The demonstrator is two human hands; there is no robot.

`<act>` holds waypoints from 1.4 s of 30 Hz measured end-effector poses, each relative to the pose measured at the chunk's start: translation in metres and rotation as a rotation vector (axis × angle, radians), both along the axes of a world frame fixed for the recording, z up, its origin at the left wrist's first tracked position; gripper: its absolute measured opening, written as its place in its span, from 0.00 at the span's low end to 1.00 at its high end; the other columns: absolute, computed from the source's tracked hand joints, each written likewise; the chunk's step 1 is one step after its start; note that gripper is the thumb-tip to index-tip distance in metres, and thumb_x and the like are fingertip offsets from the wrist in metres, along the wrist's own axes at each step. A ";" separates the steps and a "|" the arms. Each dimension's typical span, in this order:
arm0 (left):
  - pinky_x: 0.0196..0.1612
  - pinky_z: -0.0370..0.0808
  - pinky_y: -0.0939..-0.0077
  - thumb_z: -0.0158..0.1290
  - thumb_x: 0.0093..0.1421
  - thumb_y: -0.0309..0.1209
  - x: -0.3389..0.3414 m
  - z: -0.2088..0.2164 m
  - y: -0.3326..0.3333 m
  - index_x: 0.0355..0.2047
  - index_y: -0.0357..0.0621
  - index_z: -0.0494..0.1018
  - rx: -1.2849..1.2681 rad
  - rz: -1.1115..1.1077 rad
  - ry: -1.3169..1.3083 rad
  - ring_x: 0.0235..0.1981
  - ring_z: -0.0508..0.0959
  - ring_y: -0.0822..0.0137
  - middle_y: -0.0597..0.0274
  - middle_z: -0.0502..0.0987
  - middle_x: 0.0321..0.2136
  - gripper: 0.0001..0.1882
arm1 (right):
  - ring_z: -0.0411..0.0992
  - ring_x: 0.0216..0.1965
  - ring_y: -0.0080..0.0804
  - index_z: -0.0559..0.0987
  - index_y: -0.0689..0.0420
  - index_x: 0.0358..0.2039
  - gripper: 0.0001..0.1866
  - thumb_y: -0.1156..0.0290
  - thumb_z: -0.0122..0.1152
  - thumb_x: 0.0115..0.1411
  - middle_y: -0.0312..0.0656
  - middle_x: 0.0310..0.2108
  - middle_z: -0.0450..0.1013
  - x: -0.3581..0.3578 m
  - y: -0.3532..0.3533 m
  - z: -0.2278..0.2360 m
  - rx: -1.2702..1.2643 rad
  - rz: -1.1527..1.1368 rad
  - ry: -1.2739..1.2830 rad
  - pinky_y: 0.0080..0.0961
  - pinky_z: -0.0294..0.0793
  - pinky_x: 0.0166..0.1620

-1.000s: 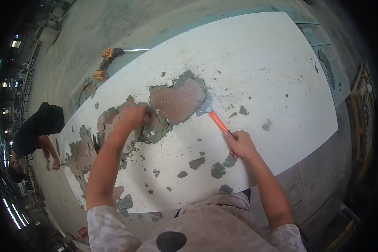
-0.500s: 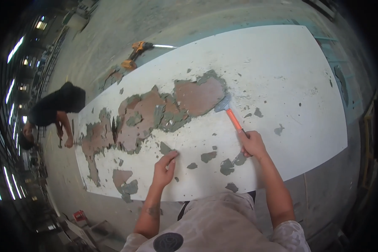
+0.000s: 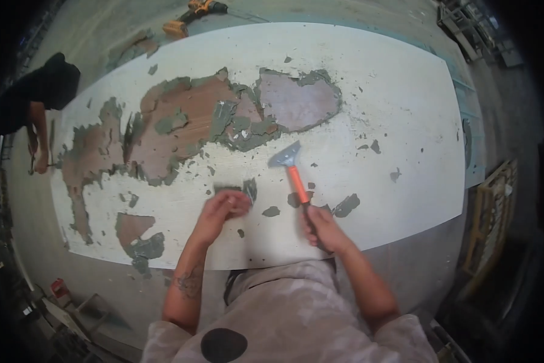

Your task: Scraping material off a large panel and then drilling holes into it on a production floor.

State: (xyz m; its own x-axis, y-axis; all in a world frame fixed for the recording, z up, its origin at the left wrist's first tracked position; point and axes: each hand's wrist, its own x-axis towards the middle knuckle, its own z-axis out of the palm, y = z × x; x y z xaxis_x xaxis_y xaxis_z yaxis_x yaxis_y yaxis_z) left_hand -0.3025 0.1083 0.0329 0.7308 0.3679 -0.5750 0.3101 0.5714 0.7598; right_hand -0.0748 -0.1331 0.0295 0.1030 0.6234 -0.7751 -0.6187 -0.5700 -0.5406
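Observation:
My right hand (image 3: 325,228) is closed round the dark lower handle of a scraper (image 3: 298,184) with an orange shaft and a wide grey blade. The blade is just over the white board (image 3: 405,181), below the reddish-brown patch. A grey-green flake (image 3: 250,189) stands tilted at the fingertips of my left hand (image 3: 223,209), which is curled and somewhat blurred; the fingers seem to pinch it. Another dark flake (image 3: 225,189) lies partly hidden behind that hand. Ragged grey-green crust (image 3: 254,136) edges the large reddish-brown patch (image 3: 187,121) across the board.
Loose flakes (image 3: 347,206) are scattered on the board. A larger broken piece (image 3: 142,239) lies near its front left edge. An orange and black power drill (image 3: 193,17) rests beyond the far edge. Another person (image 3: 39,103) bends at the left end. A wooden frame (image 3: 490,212) stands right.
The scraper has come away from the patch's right edge, back toward me and left. My left hand has curled, with a flake now raised at its fingertips. The view has shifted.

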 end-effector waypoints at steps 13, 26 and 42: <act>0.61 0.74 0.67 0.39 0.79 0.45 0.071 -0.055 -0.066 0.65 0.43 0.65 -0.475 0.006 0.153 0.56 0.77 0.64 0.55 0.75 0.60 0.23 | 0.59 0.12 0.21 0.69 0.58 0.34 0.27 0.50 0.30 0.80 0.34 0.16 0.63 -0.038 0.055 -0.018 -0.105 0.091 -0.113 0.22 0.60 0.16; 0.53 0.79 0.68 0.38 0.79 0.33 0.072 -0.063 -0.040 0.67 0.33 0.61 -0.153 -0.027 -0.078 0.51 0.81 0.65 0.50 0.80 0.53 0.22 | 0.61 0.16 0.16 0.72 0.59 0.34 0.26 0.51 0.35 0.79 0.30 0.17 0.65 -0.045 0.075 -0.034 -0.006 0.035 -0.210 0.18 0.62 0.23; 0.44 0.81 0.74 0.44 0.77 0.32 0.080 -0.053 -0.016 0.59 0.40 0.71 -0.258 -0.135 0.067 0.46 0.80 0.72 0.61 0.80 0.46 0.16 | 0.64 0.20 0.16 0.75 0.63 0.42 0.24 0.54 0.38 0.78 0.31 0.19 0.66 -0.025 0.072 -0.012 -0.196 0.156 -0.182 0.19 0.64 0.25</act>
State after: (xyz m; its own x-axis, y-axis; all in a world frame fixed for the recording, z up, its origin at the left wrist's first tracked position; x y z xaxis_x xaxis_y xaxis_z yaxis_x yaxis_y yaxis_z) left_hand -0.2228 0.0924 -0.0206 0.7200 0.1057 -0.6859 0.4410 0.6934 0.5698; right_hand -0.1001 -0.0615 0.0170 0.1662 0.4832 -0.8596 -0.4185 -0.7548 -0.5052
